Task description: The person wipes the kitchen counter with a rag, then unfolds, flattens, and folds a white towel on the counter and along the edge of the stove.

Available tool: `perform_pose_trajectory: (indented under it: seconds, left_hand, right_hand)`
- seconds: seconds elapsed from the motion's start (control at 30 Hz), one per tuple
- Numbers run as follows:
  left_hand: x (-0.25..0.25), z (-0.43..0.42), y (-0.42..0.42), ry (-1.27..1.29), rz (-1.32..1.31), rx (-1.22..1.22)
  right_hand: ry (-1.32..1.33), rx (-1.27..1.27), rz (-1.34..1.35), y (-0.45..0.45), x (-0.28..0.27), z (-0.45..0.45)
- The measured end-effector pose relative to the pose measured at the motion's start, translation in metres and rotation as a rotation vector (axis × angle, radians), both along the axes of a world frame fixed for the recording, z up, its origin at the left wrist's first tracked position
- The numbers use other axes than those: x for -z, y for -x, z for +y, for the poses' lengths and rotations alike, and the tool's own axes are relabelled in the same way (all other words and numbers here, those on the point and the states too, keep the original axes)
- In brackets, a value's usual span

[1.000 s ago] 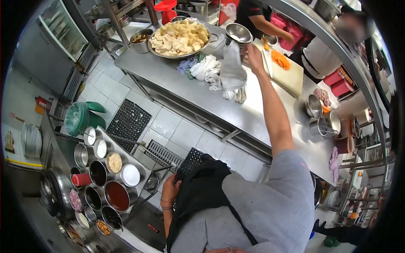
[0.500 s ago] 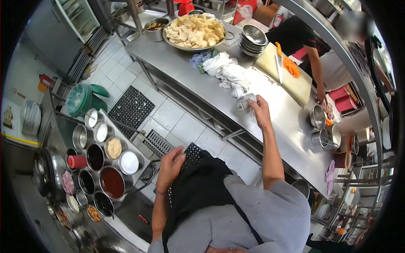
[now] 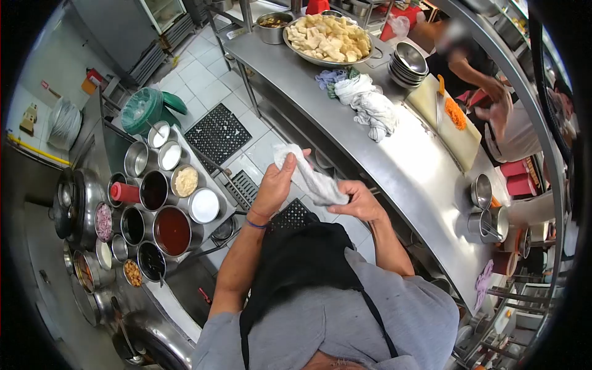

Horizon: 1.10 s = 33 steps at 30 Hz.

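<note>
A white cloth (image 3: 313, 180) is stretched between my two hands in front of my black apron. My left hand (image 3: 275, 185) pinches its upper left end, thumb on top. At the lower right end, my right hand (image 3: 359, 200) has its fingers closed round the fabric. The cloth hangs in the air over the floor, apart from the steel table. Behind it on that table lies a heap of crumpled white cloths (image 3: 373, 110), with a bluish cloth (image 3: 331, 78) beside it.
The steel table (image 3: 425, 194) carries a large pan of pale fried pieces (image 3: 330, 38), stacked bowls (image 3: 408, 65) and a cutting board (image 3: 472, 145) with a knife (image 3: 439, 102) and shredded carrot (image 3: 455, 115). Sauce pots (image 3: 172, 230) stand at left. Another person's hand (image 3: 493, 89) is beyond the table.
My right hand has brought the white cloth off the table toward my body. My left hand has come up and taken its other end. The camera view has shifted.
</note>
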<state>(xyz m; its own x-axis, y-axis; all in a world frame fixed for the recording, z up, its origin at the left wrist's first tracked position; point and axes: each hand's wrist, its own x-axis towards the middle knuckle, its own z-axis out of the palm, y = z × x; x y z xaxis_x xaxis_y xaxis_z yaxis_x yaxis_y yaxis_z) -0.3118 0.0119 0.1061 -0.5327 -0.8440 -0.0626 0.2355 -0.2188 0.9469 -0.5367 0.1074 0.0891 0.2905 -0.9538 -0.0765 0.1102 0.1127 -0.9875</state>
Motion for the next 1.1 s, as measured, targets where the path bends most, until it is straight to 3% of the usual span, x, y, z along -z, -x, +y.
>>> perform_pose_trajectory:
  seconds: [0.07, 0.13, 0.2, 0.27, 0.4, 0.43, 0.53, 0.57, 0.67, 0.7, 0.73, 0.83, 0.87, 0.93, 1.03, 1.07, 1.1]
  left_hand:
    - [-0.019, 0.007, -0.007, -0.149, 0.208, 0.148]
    - [-0.035, 0.016, -0.009, -0.232, 0.309, 0.265]
    - [-0.027, 0.017, -0.011, 0.046, 0.051, 0.244]
    - [-0.022, 0.019, -0.011, 0.409, -0.223, 0.185]
    - [0.002, 0.007, -0.034, 0.85, -0.582, -0.055]
    - [0.015, 0.005, -0.039, 0.524, -0.44, -0.103]
    - [0.028, 0.006, -0.071, 0.209, -0.416, -0.115]
    - [0.023, 0.008, -0.072, 0.181, -0.32, -0.203]
    - [0.067, -0.019, -0.115, 0.337, -0.652, -0.294]
    - [-0.003, -0.007, -0.107, 0.278, -0.936, -0.349]
    - [0.016, -0.016, -0.12, 0.377, -0.935, -0.488]
    - [-0.045, -0.008, -0.125, 0.366, -0.503, -0.553]
    - [-0.099, 0.009, -0.096, 0.53, -0.378, -0.539]
    - [-0.11, 0.029, -0.087, 0.957, -0.329, -0.579]
    - [-0.039, 0.061, -0.085, 0.852, -0.458, -0.435]
    - [0.013, 0.079, -0.094, 0.83, -0.647, -0.42]
    - [0.094, 0.098, -0.095, 0.52, -0.523, -0.377]
  right_hand:
    - [-0.048, -0.218, 0.142, 0.006, 0.023, -0.009]
    - [-0.113, -0.132, -0.146, -0.008, 0.029, -0.019]
    - [-0.137, -0.091, -0.214, -0.018, 0.025, -0.033]
    - [-0.123, -0.103, -0.067, -0.019, 0.017, -0.058]
    - [-0.161, -0.185, -0.004, -0.028, 0.023, -0.087]
    - [-0.127, -0.23, 0.208, -0.024, 0.023, -0.092]
    - [0.25, -0.27, 0.672, -0.023, 0.025, -0.105]
    - [0.381, -0.247, 0.713, -0.024, 0.021, -0.107]
    - [0.598, -0.066, 0.593, -0.036, 0.007, -0.13]
    - [0.546, -0.053, 0.426, -0.046, -0.001, -0.133]
    - [0.509, -0.004, 0.285, -0.053, -0.014, -0.142]
    - [0.757, 0.07, 0.248, -0.057, -0.077, -0.136]
    - [0.905, 0.107, 0.18, -0.058, -0.095, -0.127]
    - [1.363, 0.242, 0.232, -0.059, -0.117, -0.109]
    - [1.413, 0.06, 0.374, -0.05, -0.066, -0.08]
    - [1.36, -0.088, 0.436, -0.05, -0.021, -0.069]
    - [1.165, -0.294, 0.527, -0.035, 0.033, -0.055]
